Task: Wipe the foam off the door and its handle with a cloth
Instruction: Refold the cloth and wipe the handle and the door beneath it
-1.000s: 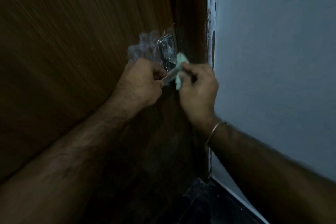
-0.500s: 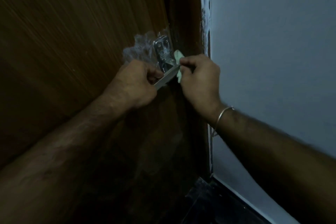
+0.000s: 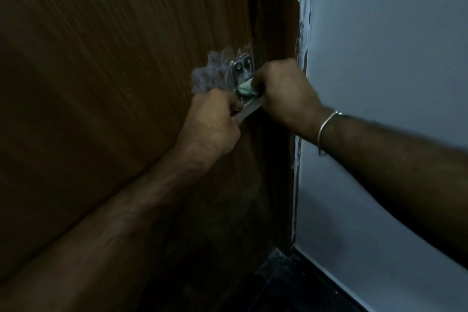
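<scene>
Change: since the earlier frame the right hand point(image 3: 286, 94) has pushed the cloth point(image 3: 245, 88) from beside the lever onto the lower part of the metal plate.
Door: dark wood door point(image 3: 114, 83), filling the left of the view, with a grey wall point(image 3: 379, 83) to the right.
Foam: a whitish smear of foam point(image 3: 210, 73) lies on the wood just left of the plate, not yet wiped.
Left hand: the left hand point(image 3: 210, 124) is clenched around the handle point(image 3: 249, 109), steadying it.
Right hand: fingers pinched on the cloth, pressing it to the plate.
Handle plate: shiny plate point(image 3: 241, 68); in this dim light it looks partly clean, though I cannot be sure.
Cloth: pale green, soft and light, probably damp; best held bunched in the fingertips, so a fold reaches around the stiff, slippery lever.
</scene>
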